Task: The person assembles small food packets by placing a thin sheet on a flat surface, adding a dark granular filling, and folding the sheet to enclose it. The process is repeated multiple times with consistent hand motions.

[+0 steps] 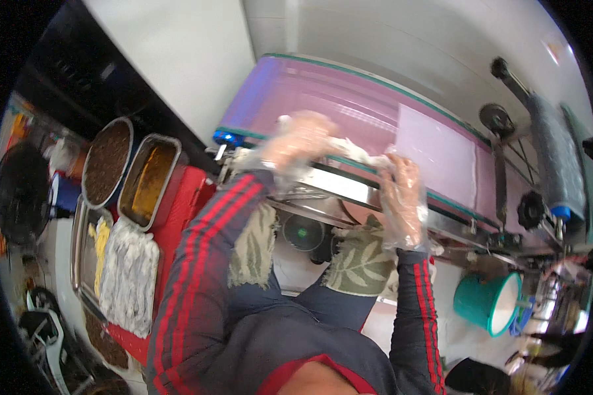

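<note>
Both my hands wear clear plastic gloves over the front edge of a glass-edged work surface with a pink top (369,99). A soft white strip (352,151), like a rope of dough, stretches between them. My right hand (403,194) has its fingertips closed on the strip's right end. My left hand (300,141) lies at the other end, smeared by motion, so its fingers cannot be made out. A bit of white shows at its far side. Right of the strip, a pale translucent sheet (436,155) lies flat on the pink top.
At left, a metal tray (80,276) on a red box (188,197) bears several white strips (128,276) and a yellow one. Beyond stand an oblong tin (153,181) with yellowish liquid and a round brown-filled pan (107,161). A film roll (555,151) and teal bucket (487,303) are right.
</note>
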`<act>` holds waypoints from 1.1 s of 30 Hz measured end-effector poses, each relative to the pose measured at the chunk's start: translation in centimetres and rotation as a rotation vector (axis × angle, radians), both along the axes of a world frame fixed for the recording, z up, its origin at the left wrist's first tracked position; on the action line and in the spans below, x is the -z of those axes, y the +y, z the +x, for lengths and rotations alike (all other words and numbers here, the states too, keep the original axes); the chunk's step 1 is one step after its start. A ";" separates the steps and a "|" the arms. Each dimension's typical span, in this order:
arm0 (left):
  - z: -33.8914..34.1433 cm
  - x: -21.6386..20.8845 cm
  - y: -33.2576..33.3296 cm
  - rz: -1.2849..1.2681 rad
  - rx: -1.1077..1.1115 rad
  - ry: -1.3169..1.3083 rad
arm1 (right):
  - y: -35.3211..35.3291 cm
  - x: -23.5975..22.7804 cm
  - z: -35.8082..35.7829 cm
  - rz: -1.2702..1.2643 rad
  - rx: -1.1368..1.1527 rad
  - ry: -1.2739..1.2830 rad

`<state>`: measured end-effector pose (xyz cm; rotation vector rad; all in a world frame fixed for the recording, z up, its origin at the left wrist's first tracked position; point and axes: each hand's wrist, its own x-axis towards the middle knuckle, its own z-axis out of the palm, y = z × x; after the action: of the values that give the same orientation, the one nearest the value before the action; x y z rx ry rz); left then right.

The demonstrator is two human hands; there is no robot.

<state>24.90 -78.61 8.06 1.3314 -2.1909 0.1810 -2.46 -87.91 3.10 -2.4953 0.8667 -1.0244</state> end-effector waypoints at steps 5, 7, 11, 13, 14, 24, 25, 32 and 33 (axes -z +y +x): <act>4.0 -0.9 3.8 0.459 -0.324 -0.032 | 2.2 0.8 1.4 -0.009 -0.018 -0.062; 3.2 -2.0 5.0 0.510 -0.290 0.483 | 3.2 0.8 1.7 0.030 -0.035 -0.086; 1.8 -6.0 9.4 0.557 -0.361 1.136 | 5.0 -0.2 1.2 0.137 -0.055 -0.109; 1.7 -8.3 15.1 0.376 -0.352 1.351 | 5.6 -0.9 0.9 0.101 -0.093 -0.144; 1.6 -9.2 18.7 0.217 -0.382 1.425 | 5.9 -1.3 0.8 0.102 -0.083 -0.139; -3.2 -17.5 50.6 -0.637 -1.456 1.006 | 8.3 -2.5 5.0 0.291 -0.129 -0.011; -3.7 -18.4 52.8 -0.615 -1.510 0.948 | 8.4 -2.6 5.5 0.252 -0.196 -0.008; -12.3 -9.4 71.8 -0.730 -1.792 0.727 | 9.7 -3.4 6.7 0.264 -0.304 -0.033; -13.6 -6.1 74.6 -0.853 -1.877 0.974 | 9.9 -3.4 6.6 0.299 -0.312 -0.038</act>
<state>11.28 -4.03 14.19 1.7718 0.3847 0.7665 4.12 -78.00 6.55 -2.2568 0.5486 -0.7718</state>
